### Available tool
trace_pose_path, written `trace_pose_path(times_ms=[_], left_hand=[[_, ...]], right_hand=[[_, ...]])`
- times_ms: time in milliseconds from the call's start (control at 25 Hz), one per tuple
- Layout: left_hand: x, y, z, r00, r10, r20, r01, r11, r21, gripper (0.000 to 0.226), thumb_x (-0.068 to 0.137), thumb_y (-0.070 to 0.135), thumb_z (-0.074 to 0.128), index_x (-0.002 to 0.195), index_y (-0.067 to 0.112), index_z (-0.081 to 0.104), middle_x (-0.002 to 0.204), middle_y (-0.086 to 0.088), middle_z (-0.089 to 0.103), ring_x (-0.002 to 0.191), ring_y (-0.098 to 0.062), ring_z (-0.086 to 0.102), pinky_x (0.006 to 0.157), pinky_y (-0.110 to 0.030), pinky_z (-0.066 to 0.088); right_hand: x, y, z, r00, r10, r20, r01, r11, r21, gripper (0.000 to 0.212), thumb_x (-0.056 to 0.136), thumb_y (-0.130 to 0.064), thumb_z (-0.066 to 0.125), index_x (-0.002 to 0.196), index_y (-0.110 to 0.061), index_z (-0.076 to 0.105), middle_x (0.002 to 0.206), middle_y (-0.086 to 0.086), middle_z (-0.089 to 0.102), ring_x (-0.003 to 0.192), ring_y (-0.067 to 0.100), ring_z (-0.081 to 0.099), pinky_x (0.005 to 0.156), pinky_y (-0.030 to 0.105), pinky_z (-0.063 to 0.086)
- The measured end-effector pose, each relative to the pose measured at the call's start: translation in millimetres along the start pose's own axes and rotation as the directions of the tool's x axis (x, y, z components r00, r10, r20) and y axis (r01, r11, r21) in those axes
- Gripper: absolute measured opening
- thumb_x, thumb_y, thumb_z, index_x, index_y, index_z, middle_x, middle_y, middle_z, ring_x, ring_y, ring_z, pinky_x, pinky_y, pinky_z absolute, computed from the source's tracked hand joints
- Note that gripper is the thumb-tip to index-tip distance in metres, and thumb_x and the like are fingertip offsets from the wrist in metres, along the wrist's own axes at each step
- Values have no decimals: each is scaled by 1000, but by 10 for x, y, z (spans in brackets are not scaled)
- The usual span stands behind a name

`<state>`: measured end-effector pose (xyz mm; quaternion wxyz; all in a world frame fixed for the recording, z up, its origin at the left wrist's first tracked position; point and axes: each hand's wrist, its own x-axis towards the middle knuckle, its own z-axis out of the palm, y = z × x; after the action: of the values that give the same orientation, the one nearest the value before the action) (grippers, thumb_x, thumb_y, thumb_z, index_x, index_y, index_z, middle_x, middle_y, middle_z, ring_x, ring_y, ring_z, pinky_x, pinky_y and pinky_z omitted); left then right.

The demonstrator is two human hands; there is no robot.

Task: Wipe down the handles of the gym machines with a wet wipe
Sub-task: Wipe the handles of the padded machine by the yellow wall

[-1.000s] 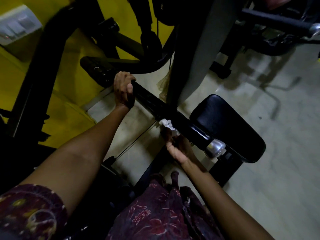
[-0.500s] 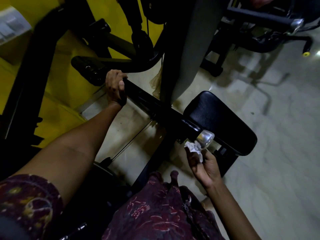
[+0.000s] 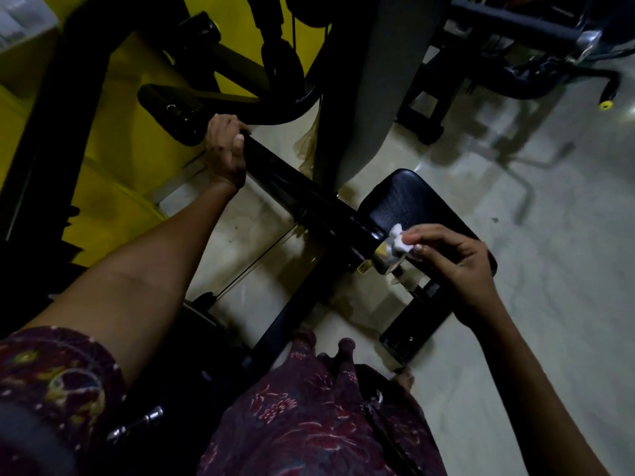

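A long black handle bar (image 3: 302, 190) runs diagonally from upper left to lower right and ends in a shiny chrome cap (image 3: 385, 257). My left hand (image 3: 225, 151) grips the bar's upper end. My right hand (image 3: 457, 259) pinches a crumpled white wet wipe (image 3: 400, 240) between thumb and fingertips and presses it onto the top of the chrome cap.
A black padded seat (image 3: 412, 201) sits just behind the chrome cap, on a black frame (image 3: 409, 324). A grey upright post (image 3: 371, 80) rises behind the bar. Yellow wall (image 3: 113, 139) lies to the left. Another machine (image 3: 536, 46) stands at the top right on pale floor (image 3: 549, 269).
My right hand slid the wipe down the bar to the chrome cap, then came round from beneath it to its top right side. My left hand kept its grip.
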<state>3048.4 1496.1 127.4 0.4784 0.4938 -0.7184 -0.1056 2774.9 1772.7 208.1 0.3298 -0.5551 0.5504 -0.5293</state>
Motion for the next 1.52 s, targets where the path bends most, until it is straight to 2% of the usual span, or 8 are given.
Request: trace_pose_path(times_ms=[200, 440, 680, 800, 960, 1080, 1240, 1520], left_hand=[[61, 222, -64, 974, -185, 133, 180, 982, 49, 44, 81, 32, 38, 72, -4, 61, 79, -21, 54, 86, -35, 54, 94, -36, 31], [-164, 861, 22, 850, -503, 156, 505, 863, 31, 37, 71, 31, 57, 89, 2, 72, 121, -15, 55, 137, -30, 27, 109, -24, 13], [-793, 1492, 100, 864, -483, 138, 496, 864, -83, 42, 69, 38, 58, 95, 7, 71, 141, -15, 41, 141, -30, 17, 107, -23, 14], [-1037, 1725, 96, 908, -407, 102, 417, 902, -113, 33, 83, 29, 56, 98, 3, 70, 133, -13, 51, 139, -26, 23, 115, -33, 14], [-1168, 1897, 92, 886, -442, 139, 462, 866, -194, 21, 95, 7, 49, 104, 4, 68, 138, -10, 48, 143, -27, 14, 110, -28, 13], [-1151, 1954, 110, 854, -487, 183, 518, 827, -216, 22, 95, 5, 46, 103, 5, 68, 138, -10, 47, 143, -28, 12, 108, -24, 12], [-1193, 1938, 164, 867, -479, 140, 499, 834, -236, 24, 93, 12, 45, 98, 5, 67, 135, -13, 49, 142, -32, 18, 102, -14, 11], [-1258, 1935, 265, 884, -464, 59, 462, 848, -260, 38, 90, 27, 40, 94, 0, 67, 133, -12, 51, 140, -24, 16, 106, -21, 11]], right_hand=[[92, -92, -5, 922, -293, 254, 365, 876, -315, 16, 78, 0, 59, 88, -3, 72, 93, 6, 68, 91, 18, 63, 83, 25, 49], [207, -61, -72, 887, -316, 338, 422, 852, -311, 26, 72, 7, 58, 90, -5, 72, 93, 4, 67, 89, 16, 61, 80, 21, 47], [277, -107, -21, 841, -328, 431, 464, 847, -260, 25, 70, 2, 55, 85, -5, 74, 90, 9, 70, 88, 23, 62, 76, 13, 40], [231, -72, -21, 707, -392, 589, 621, 741, -254, 25, 68, 1, 54, 85, -4, 73, 92, 10, 68, 92, 21, 58, 76, 9, 33], [272, -83, -78, 837, -345, 425, 458, 867, -199, 26, 67, 2, 55, 84, -5, 74, 89, 11, 69, 87, 18, 61, 79, 14, 43], [156, -43, -78, 659, -462, 593, 674, 713, -194, 21, 66, 6, 58, 79, -2, 72, 88, 11, 68, 89, 21, 61, 79, 22, 46], [276, -33, -155, 918, -244, 313, 295, 947, -128, 19, 77, 2, 63, 92, -5, 73, 92, 7, 71, 82, -7, 60, 73, 11, 47], [339, -47, -149, 928, -244, 283, 314, 919, -237, 17, 76, -5, 64, 88, -8, 76, 89, 5, 73, 80, -3, 61, 71, 5, 44]])
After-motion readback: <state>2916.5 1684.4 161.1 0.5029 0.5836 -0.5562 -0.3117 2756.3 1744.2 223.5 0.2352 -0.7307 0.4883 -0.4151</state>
